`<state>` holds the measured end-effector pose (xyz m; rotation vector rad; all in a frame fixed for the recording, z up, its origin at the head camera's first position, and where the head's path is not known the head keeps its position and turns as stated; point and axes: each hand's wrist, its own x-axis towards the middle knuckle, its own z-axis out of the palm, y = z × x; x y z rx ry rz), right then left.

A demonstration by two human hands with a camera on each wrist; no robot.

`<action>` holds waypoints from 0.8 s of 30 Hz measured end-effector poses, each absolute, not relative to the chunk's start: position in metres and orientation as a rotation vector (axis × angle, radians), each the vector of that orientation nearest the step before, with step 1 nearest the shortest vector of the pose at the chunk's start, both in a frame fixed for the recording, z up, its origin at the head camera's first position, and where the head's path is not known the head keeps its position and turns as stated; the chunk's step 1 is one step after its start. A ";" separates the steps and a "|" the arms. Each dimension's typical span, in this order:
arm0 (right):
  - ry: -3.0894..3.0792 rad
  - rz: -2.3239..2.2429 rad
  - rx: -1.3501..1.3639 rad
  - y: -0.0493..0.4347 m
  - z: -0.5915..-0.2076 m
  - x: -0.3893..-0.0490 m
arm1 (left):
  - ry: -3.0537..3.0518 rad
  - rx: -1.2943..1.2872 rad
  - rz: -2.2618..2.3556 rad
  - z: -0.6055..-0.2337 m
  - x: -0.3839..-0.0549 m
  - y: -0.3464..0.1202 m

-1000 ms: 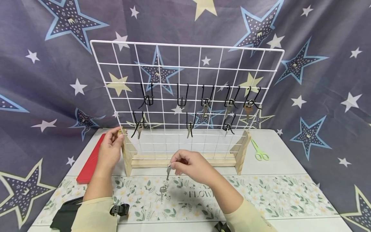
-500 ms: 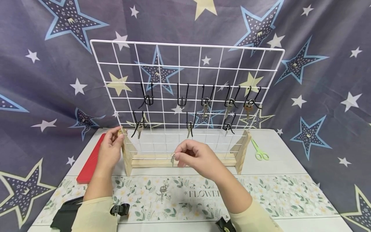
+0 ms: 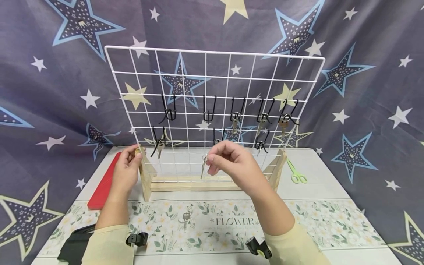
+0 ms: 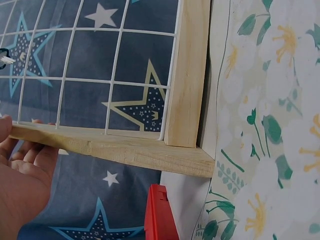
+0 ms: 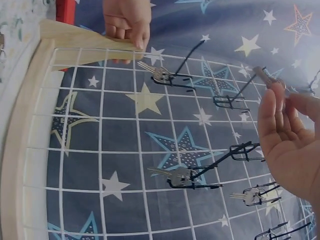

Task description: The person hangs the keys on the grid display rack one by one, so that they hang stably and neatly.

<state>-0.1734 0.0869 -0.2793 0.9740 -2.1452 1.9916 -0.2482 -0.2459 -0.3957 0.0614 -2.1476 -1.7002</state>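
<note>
My right hand (image 3: 233,162) pinches a key (image 3: 203,168) by its ring between thumb and fingers, in front of the lower part of the white wire grid rack (image 3: 215,52). The key hangs downward. In the right wrist view the key (image 5: 266,76) shows at my fingertips. My left hand (image 3: 126,165) grips the top of the rack's left wooden leg (image 3: 145,176); the left wrist view shows thumb and fingers on either side of it. Black hooks hang on the grid, several bearing keys such as the key (image 3: 283,125) at upper right. Two upper-left hooks (image 3: 208,115) bear none.
Another key (image 3: 186,218) lies on the flowered mat (image 3: 314,221) in front of the rack. A red case (image 3: 104,184) lies at left, green scissors (image 3: 298,176) at right. A starry curtain (image 3: 357,92) hangs behind. A black object (image 3: 77,243) is beside the left sleeve.
My right hand has lifted the key up and to the right, from over the mat to before the grid, now covering part of the lower middle hook. My left hand stays on the leg.
</note>
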 end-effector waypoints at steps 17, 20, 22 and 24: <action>-1.834 2.165 0.944 0.085 -0.255 -0.189 | -2.149 0.050 -1.701 -0.394 -0.246 -0.245; -1.805 2.191 0.919 0.083 -0.251 -0.193 | -2.137 0.036 -1.708 -0.394 -0.247 -0.245; -1.790 2.212 0.905 0.082 -0.250 -0.195 | -2.134 0.032 -1.709 -0.394 -0.247 -0.244; -1.777 2.231 0.895 0.080 -0.249 -0.197 | -2.132 0.031 -1.710 -0.394 -0.247 -0.244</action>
